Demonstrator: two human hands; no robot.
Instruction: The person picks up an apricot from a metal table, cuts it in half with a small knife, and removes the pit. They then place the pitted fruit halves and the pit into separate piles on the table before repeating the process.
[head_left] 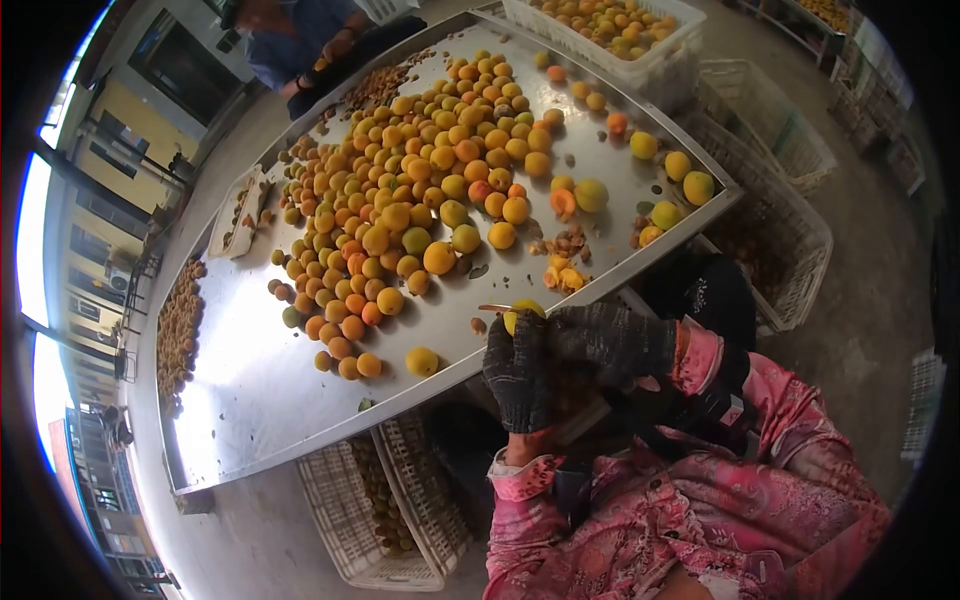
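Observation:
My left hand (517,378), in a dark knit glove, is closed round a yellow-green apricot (524,316) at the near edge of the metal table (262,408). My right hand (615,343), gloved too, is closed close beside the same fruit; what its fingers hold is hidden. A thin blade-like strip (494,308) sticks out to the left of the apricot. Just beyond my hands lie opened orange fruit halves (565,275) and brown pits (565,243). A large spread of whole apricots (395,216) covers the table's middle.
Across the table sits a person (305,45) with hands close together. A fruit-filled white crate (625,35) stands at the far right corner. Other crates stand below the table, at the right (790,270) and near side (375,520). Many pits (178,325) lie at the left edge.

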